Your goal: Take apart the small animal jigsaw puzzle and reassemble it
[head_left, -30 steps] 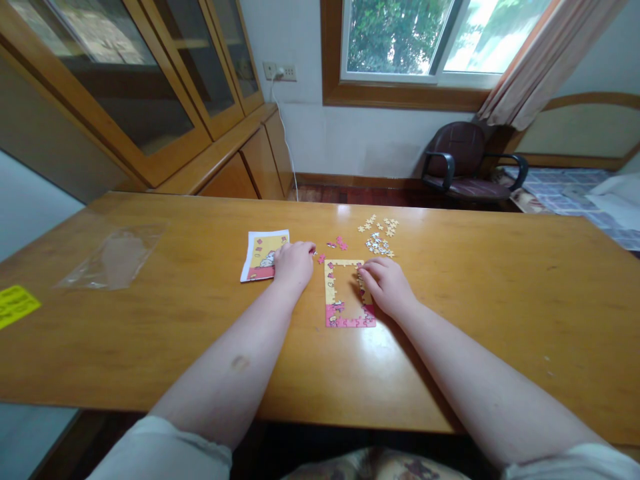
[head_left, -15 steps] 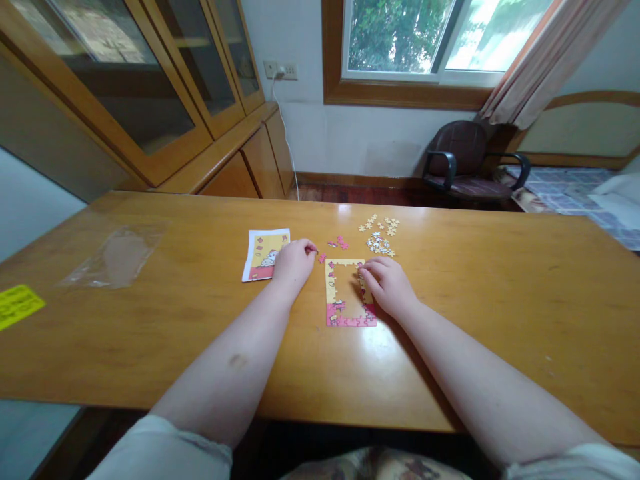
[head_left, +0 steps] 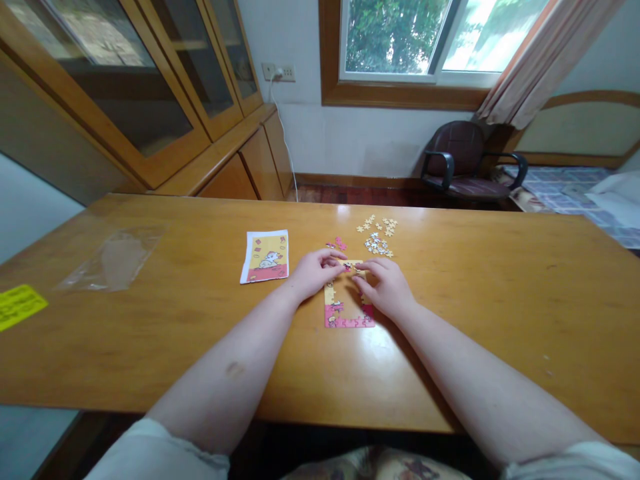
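Note:
A partly joined jigsaw puzzle (head_left: 350, 323) lies on the table, its yellow and pink border framing bare wood. My left hand (head_left: 316, 272) is over its upper left corner, thumb and fingers closed on a small puzzle piece (head_left: 347, 267). Opposite it, my right hand (head_left: 387, 283) hovers at the upper right side, fingers bent toward the same spot; whether a piece is pinched there is too small to make out. Several loose pink pieces (head_left: 340, 243) lie just beyond my left hand. White-and-grey pieces (head_left: 379, 245) and yellow pieces (head_left: 390, 225) form small heaps farther back.
A picture card (head_left: 265, 257) with a white animal on yellow and pink lies to the left. Farther left are a clear plastic bag (head_left: 117, 260) and a yellow label (head_left: 20, 305). The wooden table (head_left: 475, 320) extends right; a chair (head_left: 455, 160) stands behind it.
My left hand has moved right, from beside the picture card to the top of the puzzle, carrying a piece. My right hand has shifted only slightly, its fingers now nearer the left hand.

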Demonstrator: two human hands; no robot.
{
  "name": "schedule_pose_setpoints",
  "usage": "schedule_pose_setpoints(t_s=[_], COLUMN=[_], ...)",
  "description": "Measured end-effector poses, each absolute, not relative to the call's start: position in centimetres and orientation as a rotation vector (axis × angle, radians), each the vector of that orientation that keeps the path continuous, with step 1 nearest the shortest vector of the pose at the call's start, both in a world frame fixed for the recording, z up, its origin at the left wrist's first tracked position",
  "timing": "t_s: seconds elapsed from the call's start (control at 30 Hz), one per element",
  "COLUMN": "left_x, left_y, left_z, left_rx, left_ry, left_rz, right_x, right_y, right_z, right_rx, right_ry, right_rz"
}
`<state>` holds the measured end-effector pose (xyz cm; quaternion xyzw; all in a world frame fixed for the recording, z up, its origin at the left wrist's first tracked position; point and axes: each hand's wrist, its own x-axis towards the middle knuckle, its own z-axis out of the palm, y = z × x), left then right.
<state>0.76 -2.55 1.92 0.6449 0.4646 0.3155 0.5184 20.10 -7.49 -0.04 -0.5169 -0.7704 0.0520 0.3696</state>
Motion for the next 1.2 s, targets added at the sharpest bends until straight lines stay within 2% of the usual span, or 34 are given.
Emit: schedule_pose_setpoints(t_s=[0.7, 0.97, 1.2], left_x=[1.0, 0.4, -0.5], left_y=[-2.9, -2.2, -1.1], left_z=[2.1, 1.8, 1.6], left_rx=[1.655, 1.716, 1.678], left_ry=[1.098, 1.270, 1.510], left_rz=[0.677, 0.926, 1.005], right_x=[20.4, 20.8, 20.8], right_y=[-7.7, -8.1, -8.9], right_z=[0.4, 1.2, 2.4], right_rx=[-1.249, -1.310, -1.335], right_ry=[-1.993, -2.060, -2.371], right_rz=[0.146, 0.129, 0.373])
